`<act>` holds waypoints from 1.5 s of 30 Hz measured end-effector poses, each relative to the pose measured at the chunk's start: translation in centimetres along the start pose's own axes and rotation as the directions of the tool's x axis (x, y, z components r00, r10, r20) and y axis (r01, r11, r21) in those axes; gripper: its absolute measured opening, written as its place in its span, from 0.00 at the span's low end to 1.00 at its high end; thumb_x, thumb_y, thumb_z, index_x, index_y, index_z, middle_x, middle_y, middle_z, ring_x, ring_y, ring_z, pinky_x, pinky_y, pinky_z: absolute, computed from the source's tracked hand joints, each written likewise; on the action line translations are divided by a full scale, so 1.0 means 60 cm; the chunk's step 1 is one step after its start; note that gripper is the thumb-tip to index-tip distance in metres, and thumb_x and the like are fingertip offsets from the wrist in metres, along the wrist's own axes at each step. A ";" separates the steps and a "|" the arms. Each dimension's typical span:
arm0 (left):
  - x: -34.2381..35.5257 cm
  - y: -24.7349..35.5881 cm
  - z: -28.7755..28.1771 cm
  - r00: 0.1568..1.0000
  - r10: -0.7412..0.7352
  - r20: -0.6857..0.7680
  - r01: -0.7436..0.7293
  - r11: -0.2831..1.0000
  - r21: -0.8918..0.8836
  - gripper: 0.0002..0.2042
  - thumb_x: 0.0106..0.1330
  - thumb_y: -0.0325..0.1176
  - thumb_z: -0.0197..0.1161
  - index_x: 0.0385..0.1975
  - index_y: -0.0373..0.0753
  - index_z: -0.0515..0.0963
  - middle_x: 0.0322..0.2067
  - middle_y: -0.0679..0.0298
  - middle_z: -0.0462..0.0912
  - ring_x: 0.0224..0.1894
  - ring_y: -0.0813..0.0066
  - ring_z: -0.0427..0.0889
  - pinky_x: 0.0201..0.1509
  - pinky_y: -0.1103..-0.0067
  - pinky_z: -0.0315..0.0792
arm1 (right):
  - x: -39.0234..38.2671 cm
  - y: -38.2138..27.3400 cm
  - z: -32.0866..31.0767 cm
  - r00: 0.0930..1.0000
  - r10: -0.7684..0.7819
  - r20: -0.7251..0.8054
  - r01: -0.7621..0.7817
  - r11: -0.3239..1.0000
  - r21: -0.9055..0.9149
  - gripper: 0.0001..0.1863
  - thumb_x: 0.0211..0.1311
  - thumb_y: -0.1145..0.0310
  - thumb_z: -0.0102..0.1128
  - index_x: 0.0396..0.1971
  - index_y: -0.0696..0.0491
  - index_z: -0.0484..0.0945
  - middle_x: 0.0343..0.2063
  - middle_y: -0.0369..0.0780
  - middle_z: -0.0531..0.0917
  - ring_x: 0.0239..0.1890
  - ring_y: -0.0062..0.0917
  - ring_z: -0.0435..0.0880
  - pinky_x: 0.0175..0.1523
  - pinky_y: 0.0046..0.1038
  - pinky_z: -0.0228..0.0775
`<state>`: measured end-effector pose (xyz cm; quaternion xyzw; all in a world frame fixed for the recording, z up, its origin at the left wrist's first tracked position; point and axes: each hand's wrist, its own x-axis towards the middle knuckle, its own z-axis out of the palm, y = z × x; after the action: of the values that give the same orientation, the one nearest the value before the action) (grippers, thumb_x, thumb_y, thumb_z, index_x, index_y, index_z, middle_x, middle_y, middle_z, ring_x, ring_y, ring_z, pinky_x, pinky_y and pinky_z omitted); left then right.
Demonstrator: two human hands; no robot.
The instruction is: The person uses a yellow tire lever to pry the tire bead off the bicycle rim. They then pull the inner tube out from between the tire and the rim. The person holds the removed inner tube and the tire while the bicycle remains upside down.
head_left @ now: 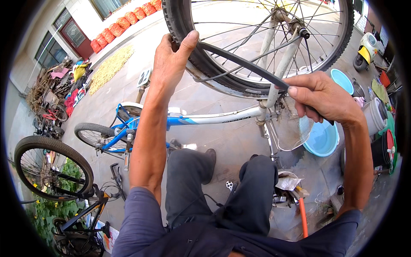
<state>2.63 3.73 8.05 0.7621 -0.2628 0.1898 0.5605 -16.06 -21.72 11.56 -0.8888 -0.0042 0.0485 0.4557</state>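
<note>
Gripping tyre (348, 21) at its left side with left hand (170, 58), thumb on the near face, fingers mostly hidden behind. Pinching black strip (244, 64) between thumb and fingers of right hand (319, 96). Strung slantwise across the near face of wheel (280, 16), from beside left hand down to right hand. Can't tell whether joined to tyre at that upper end. Mounted at top of view, in white fork (281, 70), at the front end of blue-and-white bicycle frame (205, 120). Can see wire basket (287, 128) just below right hand, then blue basin (321, 139) with water in it to the right, plus light-blue basin (341, 81) farther off. Also see small wrench-like tool (230, 185) between the knees, and orange handle (303, 218) on the ground to their right. Over to the left, see dark bicycle (81, 216) with large wheel tilted toward camera. Farther out, see orange-red bags (116, 29) in a row, yellow spread (112, 68) on the ground, and white-and-yellow scooter (366, 51) at far right.
</note>
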 end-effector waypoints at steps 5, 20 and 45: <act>0.010 0.021 0.019 0.988 0.072 -0.134 -0.028 0.952 0.304 0.30 0.54 0.58 0.64 0.33 0.28 0.76 0.25 0.50 0.82 0.31 0.61 0.83 0.39 0.72 0.75 | -0.004 0.050 0.092 0.993 -0.060 -0.105 0.058 0.998 -0.024 0.13 0.64 0.65 0.54 0.30 0.61 0.77 0.10 0.33 0.71 0.13 0.13 0.67 0.20 0.20 0.59; 0.045 0.073 -0.003 0.936 0.337 -0.102 -0.160 0.665 0.729 0.29 0.55 0.53 0.66 0.41 0.28 0.74 0.30 0.51 0.83 0.30 0.64 0.85 0.35 0.73 0.78 | -0.022 0.121 0.165 0.828 -0.055 -0.558 0.345 0.835 0.429 0.07 0.63 0.70 0.59 0.32 0.59 0.79 0.17 0.33 0.75 0.19 0.12 0.71 0.24 0.16 0.61; 0.009 0.057 -0.007 0.983 0.107 0.150 -0.157 0.909 0.386 0.19 0.52 0.35 0.61 0.36 0.23 0.73 0.30 0.49 0.78 0.34 0.65 0.79 0.42 0.73 0.74 | 0.085 0.082 0.097 0.660 -0.286 -0.695 0.742 0.398 0.540 0.13 0.59 0.75 0.61 0.41 0.65 0.73 0.41 0.50 0.79 0.35 0.31 0.84 0.42 0.30 0.81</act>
<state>0.95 3.23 11.08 0.8505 -0.3045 0.2284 0.3629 -11.69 -19.62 3.78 -0.5160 -0.1520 -0.3348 0.7736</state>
